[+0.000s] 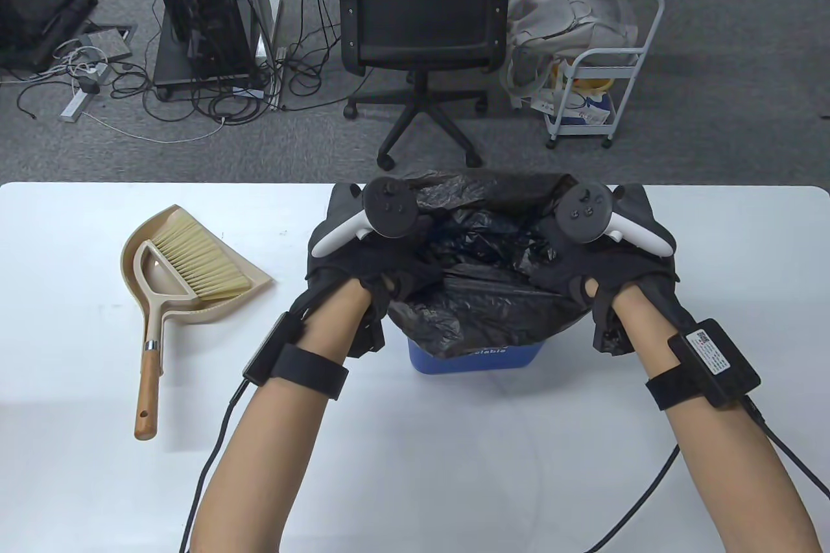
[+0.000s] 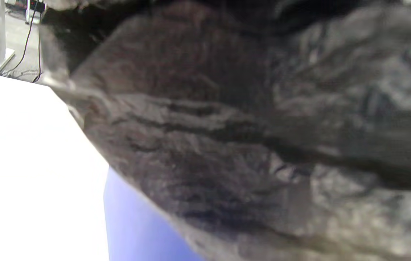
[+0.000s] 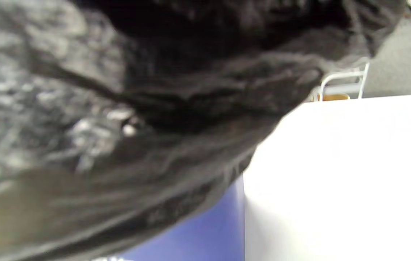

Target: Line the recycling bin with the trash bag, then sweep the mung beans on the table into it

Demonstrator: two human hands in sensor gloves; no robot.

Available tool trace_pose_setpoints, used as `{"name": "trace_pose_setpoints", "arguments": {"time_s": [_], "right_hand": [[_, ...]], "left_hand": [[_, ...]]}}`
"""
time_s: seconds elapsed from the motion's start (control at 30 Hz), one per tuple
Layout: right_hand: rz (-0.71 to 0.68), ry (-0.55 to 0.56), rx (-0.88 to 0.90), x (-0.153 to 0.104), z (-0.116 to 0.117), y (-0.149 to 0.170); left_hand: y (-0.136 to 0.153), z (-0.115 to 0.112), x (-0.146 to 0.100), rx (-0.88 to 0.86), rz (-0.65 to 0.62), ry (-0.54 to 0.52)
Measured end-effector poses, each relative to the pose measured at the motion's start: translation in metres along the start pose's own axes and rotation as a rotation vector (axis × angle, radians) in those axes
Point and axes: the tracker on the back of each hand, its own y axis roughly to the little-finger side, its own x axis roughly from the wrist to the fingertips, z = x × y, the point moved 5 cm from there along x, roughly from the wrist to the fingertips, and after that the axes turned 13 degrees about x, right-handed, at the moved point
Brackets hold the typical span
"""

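A blue recycling bin point(image 1: 476, 360) stands at the table's middle with a black trash bag point(image 1: 483, 255) spread over its mouth. My left hand point(image 1: 363, 255) grips the bag's left edge and my right hand point(image 1: 600, 255) grips its right edge, fingers hidden in the plastic. Both wrist views are filled by the crumpled bag point(image 2: 249, 145) point(image 3: 118, 127) hanging over the bin's blue wall point(image 2: 136, 224) point(image 3: 205, 232). A beige dustpan point(image 1: 194, 268) with a wooden-handled brush point(image 1: 165, 313) lies to the left. No mung beans are visible.
The white table point(image 1: 454, 462) stretches in front of the bin and to both sides. Beyond its far edge stand an office chair point(image 1: 425, 28), a white trolley point(image 1: 596, 80) and equipment with cables point(image 1: 201, 15) on the floor.
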Motion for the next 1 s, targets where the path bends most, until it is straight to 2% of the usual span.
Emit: {"name": "trace_pose_setpoints", "arguments": {"time_s": [0.2, 0.3, 0.5, 0.73, 1.0], "right_hand": [[-0.094, 0.181, 0.040, -0.026, -0.035, -0.015], [-0.132, 0.263, 0.056, -0.044, -0.053, -0.021], [-0.242, 0.392, 0.101, -0.089, -0.071, -0.022], [-0.333, 0.434, 0.043, -0.133, -0.052, -0.019], [-0.417, 0.459, 0.015, -0.173, -0.017, -0.010]], "left_hand": [[-0.005, 0.023, -0.020, -0.047, -0.028, -0.155], [-0.009, 0.038, -0.038, -0.057, -0.052, -0.266], [-0.015, 0.063, -0.091, -0.021, -0.082, -0.515], [-0.018, 0.055, -0.139, 0.020, -0.089, -0.590], [-0.018, 0.029, -0.187, 0.068, -0.078, -0.628]]}}
